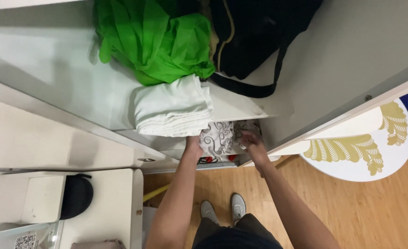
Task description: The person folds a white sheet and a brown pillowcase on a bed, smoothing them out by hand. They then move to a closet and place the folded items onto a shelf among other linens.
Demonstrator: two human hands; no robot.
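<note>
Under the shelf (234, 108), both hands, left (194, 144) and right (251, 140), clutch the patterned grey-and-white cloth (218, 137).

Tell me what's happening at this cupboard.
A person stands at an open cupboard, both arms reaching under a shelf. The left hand and right hand grip a patterned cloth on the lower level. Above lie folded white cloth, a green bag and a black bag.
</note>
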